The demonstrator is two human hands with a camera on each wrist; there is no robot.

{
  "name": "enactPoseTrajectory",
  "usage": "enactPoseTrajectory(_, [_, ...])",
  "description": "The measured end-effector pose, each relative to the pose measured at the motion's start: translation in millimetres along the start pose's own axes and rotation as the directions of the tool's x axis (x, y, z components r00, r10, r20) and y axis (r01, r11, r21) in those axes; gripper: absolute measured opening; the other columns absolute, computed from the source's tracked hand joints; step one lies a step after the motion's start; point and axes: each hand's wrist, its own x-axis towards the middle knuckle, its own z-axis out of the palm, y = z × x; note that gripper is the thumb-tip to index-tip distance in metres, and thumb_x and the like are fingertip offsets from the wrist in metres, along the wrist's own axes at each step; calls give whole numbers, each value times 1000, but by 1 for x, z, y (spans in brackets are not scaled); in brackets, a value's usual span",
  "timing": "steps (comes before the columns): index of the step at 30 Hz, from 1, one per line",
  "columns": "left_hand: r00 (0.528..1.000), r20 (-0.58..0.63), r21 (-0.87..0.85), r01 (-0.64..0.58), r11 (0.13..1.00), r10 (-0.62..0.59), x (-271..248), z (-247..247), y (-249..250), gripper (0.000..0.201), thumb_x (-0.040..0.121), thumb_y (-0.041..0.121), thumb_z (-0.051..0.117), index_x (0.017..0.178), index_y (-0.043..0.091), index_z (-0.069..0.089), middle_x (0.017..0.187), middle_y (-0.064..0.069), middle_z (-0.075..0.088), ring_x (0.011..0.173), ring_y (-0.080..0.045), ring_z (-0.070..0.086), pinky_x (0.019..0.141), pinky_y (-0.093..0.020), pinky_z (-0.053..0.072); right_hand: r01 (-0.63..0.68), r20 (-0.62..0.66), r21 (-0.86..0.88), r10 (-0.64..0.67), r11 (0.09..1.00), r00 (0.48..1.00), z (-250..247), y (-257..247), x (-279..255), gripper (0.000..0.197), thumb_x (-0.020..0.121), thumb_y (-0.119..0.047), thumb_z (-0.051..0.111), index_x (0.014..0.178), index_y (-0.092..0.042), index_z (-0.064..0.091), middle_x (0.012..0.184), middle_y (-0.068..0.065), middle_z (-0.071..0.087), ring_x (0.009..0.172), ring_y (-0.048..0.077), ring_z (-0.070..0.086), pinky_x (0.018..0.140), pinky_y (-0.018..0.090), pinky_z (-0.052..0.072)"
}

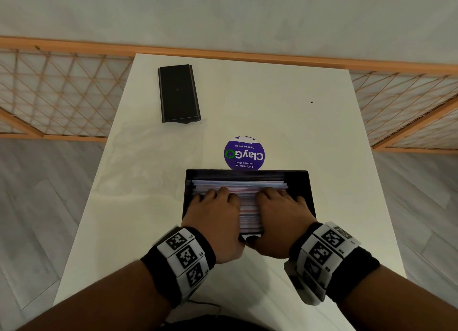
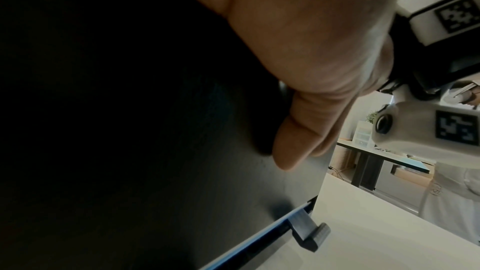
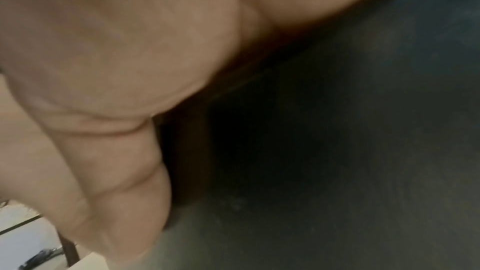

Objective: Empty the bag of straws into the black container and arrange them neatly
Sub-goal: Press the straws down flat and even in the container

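The black container (image 1: 310, 194) stands on the white table (image 1: 297, 122) close in front of me, filled with pale, paper-wrapped straws (image 1: 247, 185) lying left to right. My left hand (image 1: 213, 214) and right hand (image 1: 280, 214) lie side by side on the straws, fingers spread over them and pressing down. Both thumbs sit against the outside of the near wall. In the left wrist view the left thumb (image 2: 298, 141) lies straight on the dark container wall (image 2: 182, 171). The right wrist view shows the right thumb (image 3: 124, 192) against the same wall (image 3: 337, 151). A clear plastic bag (image 1: 148, 162) lies flat to the container's left.
A flat black lid (image 1: 179, 93) lies at the table's far left. A round purple sticker (image 1: 244, 153) sits just beyond the container. A small grey latch (image 2: 309, 231) sticks out at the container's base. Wooden lattice railings (image 1: 62, 90) flank the table.
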Motion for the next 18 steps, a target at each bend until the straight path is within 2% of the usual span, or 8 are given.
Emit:
enactPoseTrajectory(5, [1000, 7, 2, -1, 1000, 1, 1, -2, 0, 65, 78, 56, 60, 133, 24, 45, 133, 1, 47, 125, -23, 46, 109, -44, 37, 35, -10, -29, -36, 999, 999, -3, 1, 1, 74, 69, -66, 62, 131, -30, 46, 134, -6, 45, 128, 25, 42, 107, 47, 32])
enactPoseTrajectory(8, [1000, 3, 15, 0, 1000, 0, 0, -2, -1, 67, 78, 56, 59, 135, 25, 44, 137, 1, 48, 130, -24, 43, 113, -45, 33, 38, 17, -17, -37, 999, 999, -4, 0, 3, 72, 70, -62, 62, 133, -33, 43, 135, -8, 48, 128, 25, 45, 108, 49, 30])
enactPoseTrajectory(10, [1000, -9, 30, 0, 1000, 1, -2, -2, 1, 68, 78, 55, 59, 137, 24, 42, 140, 1, 48, 133, -25, 41, 115, -45, 31, 41, 23, -24, -40, 999, 999, -4, -2, 3, 73, 69, -58, 62, 134, -32, 41, 135, -9, 52, 128, 25, 48, 109, 51, 29])
enactPoseTrajectory(13, [999, -34, 34, -18, 999, 19, -5, -5, 1, 65, 79, 52, 61, 135, 24, 41, 136, 1, 44, 129, -25, 43, 111, -44, 34, 36, 25, -46, -35, 998, 999, -4, -7, 3, 65, 69, -52, 63, 127, -28, 45, 129, -7, 57, 123, 26, 52, 108, 50, 30])
enactPoseTrajectory(15, [999, -31, 15, -36, 999, 36, -6, -5, -1, 62, 82, 50, 61, 136, 25, 42, 136, 2, 43, 128, -23, 44, 109, -42, 36, 56, 29, -58, -54, 997, 998, -6, -10, 4, 62, 69, -49, 63, 126, -27, 49, 128, -5, 54, 122, 26, 50, 107, 50, 32])
enactPoseTrajectory(18, [999, -21, -15, -34, 999, 34, -5, -3, -3, 62, 83, 50, 60, 137, 27, 42, 136, 4, 47, 129, -20, 44, 110, -40, 37, 107, 37, -51, -105, 993, 994, -7, -13, 5, 65, 71, -45, 66, 131, -28, 48, 133, -2, 48, 124, 26, 46, 110, 48, 33])
